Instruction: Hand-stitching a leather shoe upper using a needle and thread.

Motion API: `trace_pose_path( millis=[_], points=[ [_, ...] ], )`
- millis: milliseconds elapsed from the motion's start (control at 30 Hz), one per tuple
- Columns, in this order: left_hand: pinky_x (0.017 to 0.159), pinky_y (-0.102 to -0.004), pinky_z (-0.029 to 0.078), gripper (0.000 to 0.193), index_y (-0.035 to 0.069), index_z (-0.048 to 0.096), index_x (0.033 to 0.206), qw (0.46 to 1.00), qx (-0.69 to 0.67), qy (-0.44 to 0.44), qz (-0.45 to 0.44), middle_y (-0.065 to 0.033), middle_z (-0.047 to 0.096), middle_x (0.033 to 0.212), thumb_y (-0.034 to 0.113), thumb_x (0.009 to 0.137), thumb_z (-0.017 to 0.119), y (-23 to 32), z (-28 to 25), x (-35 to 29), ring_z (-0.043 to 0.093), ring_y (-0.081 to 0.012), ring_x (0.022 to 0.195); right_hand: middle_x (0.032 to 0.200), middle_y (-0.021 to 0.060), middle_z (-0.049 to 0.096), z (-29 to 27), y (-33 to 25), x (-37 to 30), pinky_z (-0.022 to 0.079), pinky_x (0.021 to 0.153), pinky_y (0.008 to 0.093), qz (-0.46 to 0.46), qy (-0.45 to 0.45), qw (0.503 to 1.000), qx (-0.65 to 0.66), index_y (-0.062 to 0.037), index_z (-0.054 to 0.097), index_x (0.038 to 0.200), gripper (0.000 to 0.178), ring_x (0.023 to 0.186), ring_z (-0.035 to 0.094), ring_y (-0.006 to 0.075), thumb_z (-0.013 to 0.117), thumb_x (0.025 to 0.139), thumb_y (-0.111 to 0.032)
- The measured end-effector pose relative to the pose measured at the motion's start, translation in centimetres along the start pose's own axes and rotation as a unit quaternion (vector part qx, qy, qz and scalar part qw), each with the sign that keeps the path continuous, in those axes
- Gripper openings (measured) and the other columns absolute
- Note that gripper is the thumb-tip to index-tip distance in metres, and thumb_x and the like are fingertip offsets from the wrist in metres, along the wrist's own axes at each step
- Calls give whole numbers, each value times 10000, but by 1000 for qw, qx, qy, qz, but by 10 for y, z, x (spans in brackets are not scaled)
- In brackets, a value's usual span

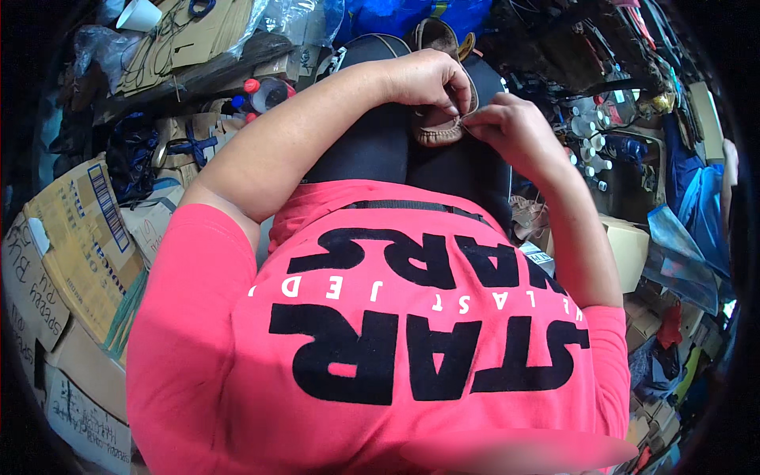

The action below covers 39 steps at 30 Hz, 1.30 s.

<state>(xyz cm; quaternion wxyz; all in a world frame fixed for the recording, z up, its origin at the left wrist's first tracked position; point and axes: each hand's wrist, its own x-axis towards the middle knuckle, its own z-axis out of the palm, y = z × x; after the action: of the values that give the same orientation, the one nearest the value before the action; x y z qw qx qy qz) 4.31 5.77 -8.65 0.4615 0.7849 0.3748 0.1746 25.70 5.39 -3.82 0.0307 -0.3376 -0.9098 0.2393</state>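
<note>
A brown moccasin-style shoe (pixel 440 134) with a gathered, puckered toe seam lies on my dark-trousered lap, its toe toward me. My left hand (pixel 431 79) reaches over it from the left, fingers closed on its upper. My right hand (pixel 518 134) is closed in a pinch at the right side of the toe seam. Whatever is between those fingertips is too small to make out. Just beyond, the brown opening (pixel 437 36) of what looks like another shoe or the same shoe's heel shows, partly hidden by my left hand.
At left stand cardboard boxes (pixel 79 237), flattened cardboard (pixel 186 39) and a red-capped bottle (pixel 267 91). Several small white bottles (pixel 590 134) crowd the right, near a cardboard box (pixel 621 249) and blue plastic sheeting (pixel 685 257). A blue bag (pixel 380 20) lies ahead.
</note>
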Motion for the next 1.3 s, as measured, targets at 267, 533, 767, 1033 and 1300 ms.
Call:
trace_pose_path(
  millis=[267, 533, 767, 1033, 1300],
  points=[
    [833, -370, 470, 281, 78, 631, 921, 958, 146, 247, -11, -104, 590, 983, 148, 678, 752, 16, 24, -22, 580, -289, 967, 776, 113, 630, 15, -1, -2, 498, 683, 339, 53, 36, 990, 125, -87, 712, 932, 163, 726, 623, 237, 681, 790, -161],
    [783, -362, 487, 177, 42, 635, 959, 947, 188, 232, -118, -124, 640, 867, 146, 816, 635, 22, -5, -116, 630, -278, 855, 643, -40, 425, -25, 55, -92, 413, 762, 328, -3, 145, 687, 712, -115, 605, 817, 162, 634, 434, 106, 523, 927, -200],
    [945, -415, 443, 453, 21, 634, 928, 727, -583, 359, 51, -159, 669, 990, 390, 984, 377, 8, -30, -102, 609, -303, 1032, 782, -44, 594, -21, 86, -131, 407, 719, 271, 264, 138, 883, 362, -91, 681, 924, 202, 684, 483, 95, 579, 920, -266],
    [581, -349, 412, 442, 144, 404, 608, 658, -701, 273, -13, -3, 323, 502, 362, 991, 370, -53, -50, -103, 341, -189, 453, 627, 139, 543, 37, 81, -144, 335, 668, 423, 134, 67, 980, -132, -63, 463, 626, 388, 627, 512, 345, 513, 930, -299],
    [925, -298, 459, 391, 65, 579, 1223, 936, -61, 192, -290, -92, 605, 1134, 235, 874, 629, -89, -96, -225, 560, -179, 1077, 1067, 43, 599, 24, 100, -152, 404, 753, 228, 365, 208, 671, 611, -72, 536, 1272, 442, 862, 549, 115, 501, 952, -375]
  ],
)
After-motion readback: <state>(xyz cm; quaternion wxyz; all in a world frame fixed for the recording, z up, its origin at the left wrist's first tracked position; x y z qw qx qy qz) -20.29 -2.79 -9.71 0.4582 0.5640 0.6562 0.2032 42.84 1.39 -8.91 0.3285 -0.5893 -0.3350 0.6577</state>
